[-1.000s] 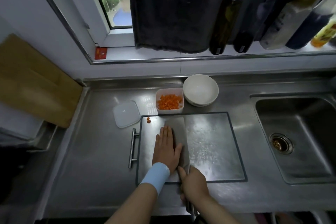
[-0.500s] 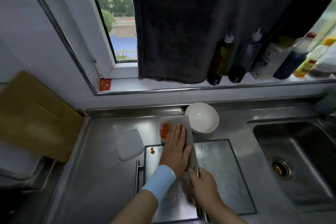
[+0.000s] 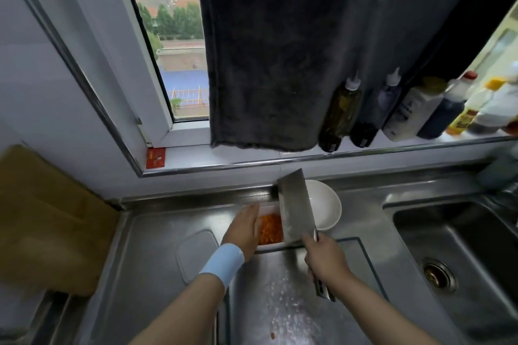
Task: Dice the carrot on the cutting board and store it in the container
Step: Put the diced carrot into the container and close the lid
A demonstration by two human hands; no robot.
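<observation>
Your right hand (image 3: pixel 326 259) is clenched round the handle of the one broad rectangular steel cleaver (image 3: pixel 297 210). Its long axis runs from the handle near you away toward the window, leaning slightly left. The blade stands tipped on edge over the right side of the single white rectangular plastic container (image 3: pixel 269 246). Your left hand (image 3: pixel 244 228), with a light blue wristband (image 3: pixel 222 263), holds nothing. Its fingers are straight and together along the container's left side. The orange diced carrot (image 3: pixel 269 228) lies heaped in that container, just past the far edge of the flat stainless steel cutting board (image 3: pixel 297 288), and one small orange bit (image 3: pixel 272 335) sits on the board's near end. One round white ceramic bowl (image 3: pixel 326 204) stands just right of the container, partly behind the blade, and one translucent square lid (image 3: pixel 196 252) lies to its left. Half a second ago your left palm lay flat on the blade above the container. Now it is off the blade, which has tilted up and uncovered the carrot.
</observation>
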